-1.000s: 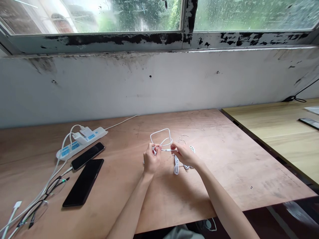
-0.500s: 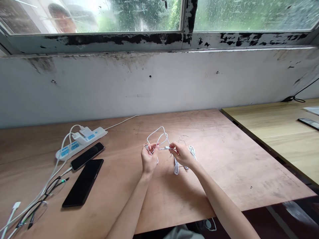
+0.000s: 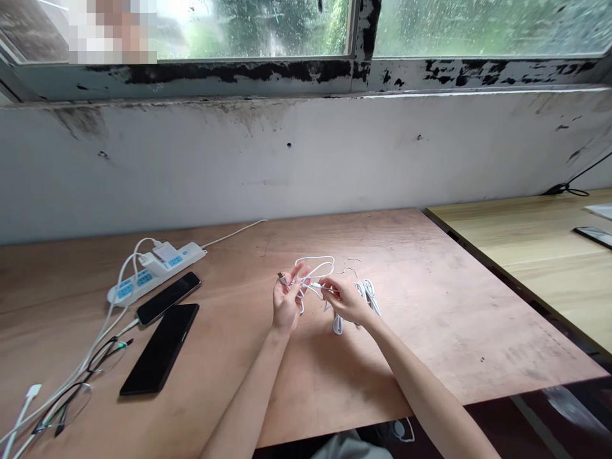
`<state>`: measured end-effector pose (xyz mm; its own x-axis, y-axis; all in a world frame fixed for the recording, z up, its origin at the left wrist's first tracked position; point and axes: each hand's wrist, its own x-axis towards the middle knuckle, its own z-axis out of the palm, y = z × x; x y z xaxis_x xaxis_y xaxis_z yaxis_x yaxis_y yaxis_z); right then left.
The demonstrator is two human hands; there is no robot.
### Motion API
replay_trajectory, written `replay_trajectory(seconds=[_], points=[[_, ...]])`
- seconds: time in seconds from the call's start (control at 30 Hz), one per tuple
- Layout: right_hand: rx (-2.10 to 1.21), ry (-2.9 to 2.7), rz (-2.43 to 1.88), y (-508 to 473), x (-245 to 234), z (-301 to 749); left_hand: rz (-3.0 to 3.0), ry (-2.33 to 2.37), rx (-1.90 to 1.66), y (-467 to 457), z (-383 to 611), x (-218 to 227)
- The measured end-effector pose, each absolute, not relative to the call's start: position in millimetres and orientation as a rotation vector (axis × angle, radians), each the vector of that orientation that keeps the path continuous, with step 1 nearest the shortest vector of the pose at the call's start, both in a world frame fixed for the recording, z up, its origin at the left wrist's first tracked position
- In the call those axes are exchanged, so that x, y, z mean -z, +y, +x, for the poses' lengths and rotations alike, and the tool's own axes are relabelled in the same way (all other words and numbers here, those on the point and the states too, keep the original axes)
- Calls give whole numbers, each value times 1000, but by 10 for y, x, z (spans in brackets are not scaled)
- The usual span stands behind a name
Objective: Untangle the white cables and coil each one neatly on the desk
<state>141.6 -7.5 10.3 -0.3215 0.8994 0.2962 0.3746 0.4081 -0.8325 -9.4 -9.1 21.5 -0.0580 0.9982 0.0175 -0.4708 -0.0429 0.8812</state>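
Left hand (image 3: 288, 305) partly closed on a white cable (image 3: 313, 260); right hand (image 3: 347, 301) pinching its slim connector (image 3: 316, 286). Loose coils (image 3: 338, 325) rest beneath the right hand on a plywood desk (image 3: 444, 331); black smartphone (image 3: 159, 349) well left of both hands.

Daylight comes through the rain-speckled window (image 3: 258, 32) ahead and burns out toward its upper left, where a square mosaic patch (image 3: 112, 32) hides part of the view. The wall (image 3: 306, 166) below sits in soft, even light, and the wooden surface (image 3: 459, 306) looks bright, with a pale sheen. Shadows are faint and diffuse, the clearest falling beneath the forearms (image 3: 243, 395). The white cable (image 3: 337, 325) glows against the wood, its thin loops slightly soft (the fingers (image 3: 291, 287) lose some edge too). The wide lens bows the window sill (image 3: 191, 95) at both ends, and the floor (image 3: 502, 427) at lower right drops into deep shadow
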Motion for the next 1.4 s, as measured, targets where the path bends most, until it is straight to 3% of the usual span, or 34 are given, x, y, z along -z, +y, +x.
replay_trajectory(seconds=[0.17, 0.43, 0.67, 0.93, 1.07, 1.27, 1.4], points=[[-813, -1873, -1089, -121, -107, 1367, 921, 877, -1439, -112, -29, -187], [-1016, -1438, -1086, -96, -103, 1358, 969, 987, -1631, -95, -28, -130], [-1238, -1496, -934, -156, -148, 1271, 849, 927, -1607, -112, 5, -146], [-1192, -1287, -993, -82, -147, 1409, 719, 970, -1762, 16, -142, -141], [-1224, -1359, -1014, -20, -210, 1608, 880, 1083, -1667, 43, -299, -170], [-951, -1317, -1121, 60, -257, 1934, 1330, 1455, -1642, 78, -655, -248], [-661, -1076, -1086, 155, -272, 2277, 1059, 1381, -1618, 123, -959, -369]])
